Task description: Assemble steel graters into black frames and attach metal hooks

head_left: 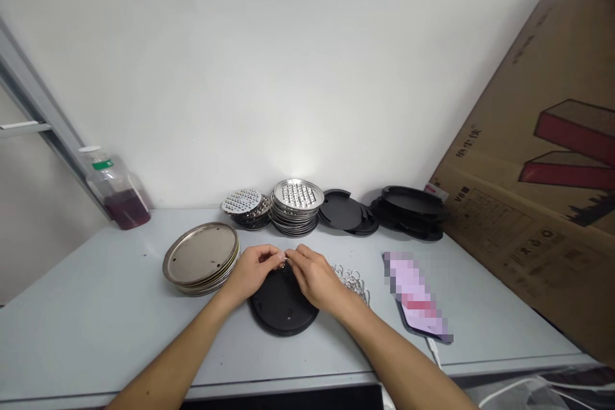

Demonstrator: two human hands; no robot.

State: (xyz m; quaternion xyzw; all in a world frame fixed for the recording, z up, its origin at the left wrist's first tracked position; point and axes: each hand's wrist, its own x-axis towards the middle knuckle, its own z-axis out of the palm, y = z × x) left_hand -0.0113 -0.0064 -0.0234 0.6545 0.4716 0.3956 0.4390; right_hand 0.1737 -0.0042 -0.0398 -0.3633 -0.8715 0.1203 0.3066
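Note:
Before me on the table lies a round black disc (284, 307) with a raised rim and small holes. At its far edge my left hand (257, 272) and my right hand (314, 274) meet, fingertips pinched together. A small shiny metal ring (284, 261) shows between them, mostly hidden by the fingers. Just right of my right hand is a loose heap of metal rings (353, 280), partly covered by the wrist. To the left of my left hand stands a stack of round metal plates (202, 256).
Along the wall stand grater discs (243, 203), a taller stack of grater discs (298, 198), black rings with discs (341, 210) and more black round parts (413, 205). A phone (417, 301) with a cable lies right, beside a cardboard box (528, 205). A bottle (118, 192) stands far left.

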